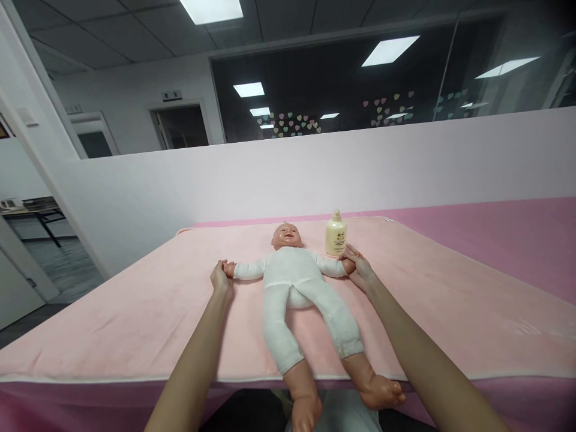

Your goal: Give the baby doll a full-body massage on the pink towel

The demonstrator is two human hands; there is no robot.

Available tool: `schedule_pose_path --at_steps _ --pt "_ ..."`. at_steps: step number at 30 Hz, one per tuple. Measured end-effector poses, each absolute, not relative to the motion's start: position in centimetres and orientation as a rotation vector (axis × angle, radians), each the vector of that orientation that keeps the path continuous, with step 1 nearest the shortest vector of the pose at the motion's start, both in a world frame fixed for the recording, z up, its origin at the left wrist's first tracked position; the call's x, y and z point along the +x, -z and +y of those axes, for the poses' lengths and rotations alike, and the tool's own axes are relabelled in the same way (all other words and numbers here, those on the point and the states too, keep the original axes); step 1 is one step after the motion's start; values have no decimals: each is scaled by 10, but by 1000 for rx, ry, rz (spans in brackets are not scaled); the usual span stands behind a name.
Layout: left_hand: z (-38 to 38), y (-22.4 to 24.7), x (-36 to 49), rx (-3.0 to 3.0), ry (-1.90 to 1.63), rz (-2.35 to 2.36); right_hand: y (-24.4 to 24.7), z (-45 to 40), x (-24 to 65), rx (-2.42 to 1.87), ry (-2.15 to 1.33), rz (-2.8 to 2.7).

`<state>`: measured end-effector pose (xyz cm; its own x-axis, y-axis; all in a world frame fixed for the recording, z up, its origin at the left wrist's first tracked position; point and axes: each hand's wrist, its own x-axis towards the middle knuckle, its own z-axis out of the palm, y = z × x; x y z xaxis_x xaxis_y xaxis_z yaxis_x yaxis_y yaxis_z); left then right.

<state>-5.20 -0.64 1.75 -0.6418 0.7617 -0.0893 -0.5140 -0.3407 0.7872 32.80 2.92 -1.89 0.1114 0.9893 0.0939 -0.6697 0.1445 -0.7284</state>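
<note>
A baby doll (292, 270) with a white cloth body lies on its back, its head away from me and its arms stretched out sideways. My left hand (220, 277) is closed around the doll's hand on the left side. On the right side, my right hand (359, 269) grips the doll's other hand, with the fingers partly bent around it. Just behind my right fingers stands a pale yellow pump bottle (336, 235), upright beside the doll's head. The doll's bare feet hang over the near edge.
A pink towel (148, 318) with a pale border covers much of the table, over a darker pink surface (508, 240). A low white wall (288, 174) with dark glass above runs behind. At the far left, a small table (40, 210) holds stacked items.
</note>
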Motion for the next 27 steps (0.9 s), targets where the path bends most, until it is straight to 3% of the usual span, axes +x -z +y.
schedule_pose_path --at_steps 27 --pt "-8 -19 -50 373 -2039 1079 24 33 327 -643 -1315 -655"
